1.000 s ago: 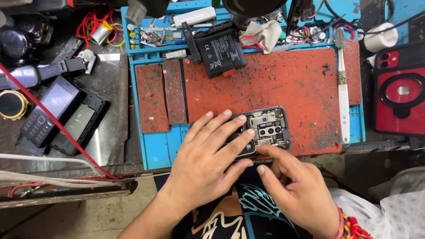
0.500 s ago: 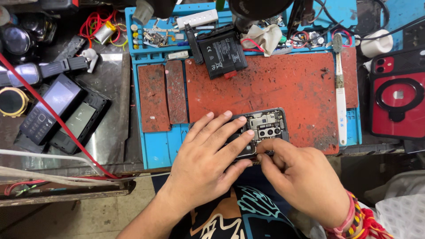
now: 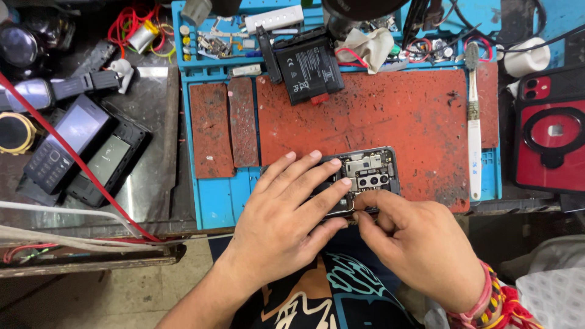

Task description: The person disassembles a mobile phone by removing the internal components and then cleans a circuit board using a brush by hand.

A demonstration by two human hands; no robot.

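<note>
Opened phone [image 3: 365, 173] lies at lower centre of frame, on the near edge of the work mat [image 3: 396, 116]. Left hand [image 3: 286, 219] rests flat over the phone's left part; right hand [image 3: 414, 244] sits at its lower edge, fingertips touching it. Battery [image 3: 308, 68] lies at upper centre, on the mat's far edge, well apart from the phone. Toothbrush [image 3: 473, 122] lies lengthwise along the mat's right side. Cased phone [image 3: 548, 134] at right edge of frame, off the mat. Two handsets [image 3: 79, 149] lie side by side at left, off the mat.
</note>
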